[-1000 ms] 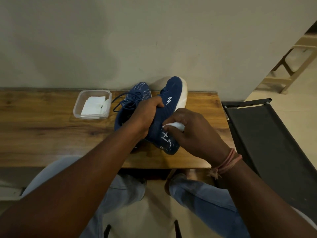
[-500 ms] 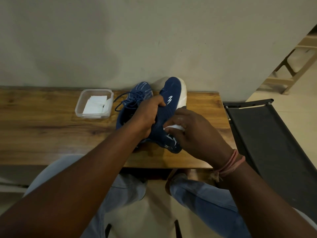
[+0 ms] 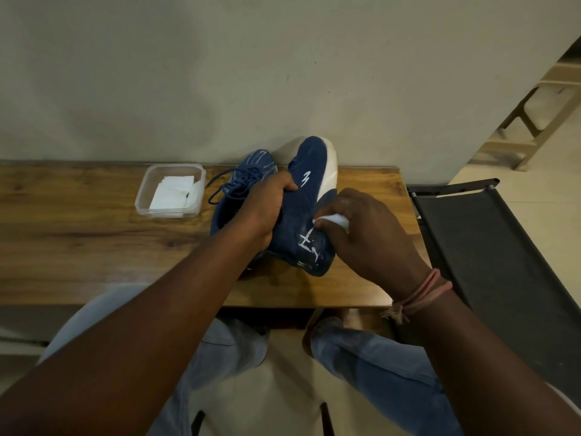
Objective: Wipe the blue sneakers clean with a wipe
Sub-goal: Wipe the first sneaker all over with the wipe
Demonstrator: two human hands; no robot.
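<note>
Head camera, looking down at a seated person's two bare arms over a brown wooden bench [image 3: 78, 247]. The left hand [image 3: 262, 209] has its fingers curled round the collar of a dark blue knit sneaker with a white sole [image 3: 306, 212], holding it tipped on its side with the toe pointing away. The right hand [image 3: 364, 234] pinches a small crumpled white wipe [image 3: 330, 219] against the shoe's side near the heel, just above some white markings.

Compared with a second ago, the wipe sits slightly higher on the side panel and nearer the sole's edge, while the left hand's grip looks unchanged. This suggests short rubbing strokes are under way on this shoe.

The second blue laced sneaker [image 3: 251, 171] rests on the bench just behind the left hand. A clear plastic tub holding folded white wipes [image 3: 171, 190] stands to its left.

A plain pale wall backs the bench. A black fabric chair [image 3: 490, 253] stands to the right, and beige furniture legs [image 3: 540, 121] show beyond it.
</note>
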